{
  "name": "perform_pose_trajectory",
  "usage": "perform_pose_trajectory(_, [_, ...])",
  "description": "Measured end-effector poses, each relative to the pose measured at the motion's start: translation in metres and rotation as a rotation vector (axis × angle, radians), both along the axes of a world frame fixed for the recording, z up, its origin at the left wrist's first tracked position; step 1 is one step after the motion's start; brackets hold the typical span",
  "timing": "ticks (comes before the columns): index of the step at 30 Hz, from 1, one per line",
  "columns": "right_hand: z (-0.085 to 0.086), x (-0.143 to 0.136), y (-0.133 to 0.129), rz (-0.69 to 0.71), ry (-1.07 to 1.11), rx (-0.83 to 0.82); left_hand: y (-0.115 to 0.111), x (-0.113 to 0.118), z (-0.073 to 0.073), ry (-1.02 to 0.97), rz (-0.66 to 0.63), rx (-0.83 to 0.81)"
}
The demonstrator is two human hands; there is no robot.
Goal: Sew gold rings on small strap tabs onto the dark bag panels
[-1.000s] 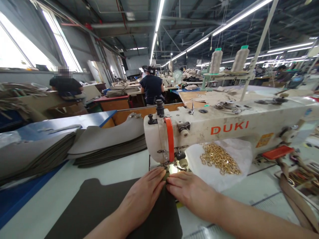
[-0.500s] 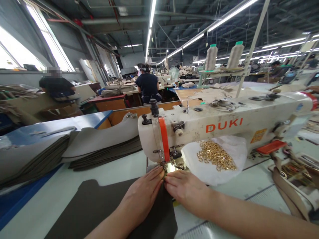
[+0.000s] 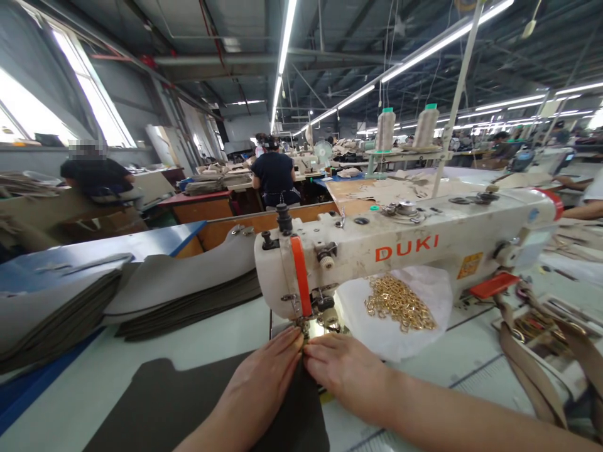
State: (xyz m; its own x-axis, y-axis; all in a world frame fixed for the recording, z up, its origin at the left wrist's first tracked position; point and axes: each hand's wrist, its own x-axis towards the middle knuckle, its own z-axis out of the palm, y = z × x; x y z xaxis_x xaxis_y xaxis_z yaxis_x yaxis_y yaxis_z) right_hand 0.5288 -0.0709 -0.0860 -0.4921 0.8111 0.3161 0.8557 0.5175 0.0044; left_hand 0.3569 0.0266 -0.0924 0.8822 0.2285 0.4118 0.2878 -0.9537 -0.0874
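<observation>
Under the needle end of a white sewing machine (image 3: 348, 242) lettered DUKI lies a dark grey panel of sheet material (image 3: 188, 389). My left hand (image 3: 268, 370) rests over the panel, its fingers pressed together and pinching at the panel's edge beside the presser foot. From the other side my right hand (image 3: 342, 364) meets it, fingertips bunched and closed just below the needle. What lies between the right fingertips is hidden. Both sets of fingertips nearly touch. Behind my right hand, gold-coloured metal rings (image 3: 400, 304) lie heaped on a white plastic sheet (image 3: 348, 295).
Stacked grey panels (image 3: 188, 295) lie left of the machine, with another stack (image 3: 56, 307) farther left. At right, tan straps (image 3: 532, 370) hang over a tray (image 3: 556, 326) of hardware. Two thread cones (image 3: 385, 130) stand behind. A person (image 3: 273, 172) sits ahead with their back to me.
The camera view has shifted slightly, so the machine appears lower and farther left. Both hands remain at the needle, and the panel has barely moved relative to the machine.
</observation>
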Motion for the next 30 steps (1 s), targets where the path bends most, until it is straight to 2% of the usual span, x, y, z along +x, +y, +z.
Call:
perform_pose_trajectory(8, [0.002, 0.0, -0.002, -0.006, 0.012, -0.011, -0.002, 0.002, 0.005, 0.001, 0.022, -0.055])
perform_pose_trajectory(13, [0.0, 0.0, -0.001, -0.012, 0.017, -0.025, 0.001, 0.012, 0.004, -0.139, 0.032, -0.169])
perform_pose_trajectory(20, [0.0, 0.001, 0.0, -0.006, 0.039, -0.023, 0.0, 0.025, 0.003, -0.285, 0.175, -0.312])
perform_pose_trajectory(30, [-0.001, 0.0, 0.0, 0.0, 0.053, -0.028, -0.004, 0.029, 0.003, -0.276, 0.194, -0.286])
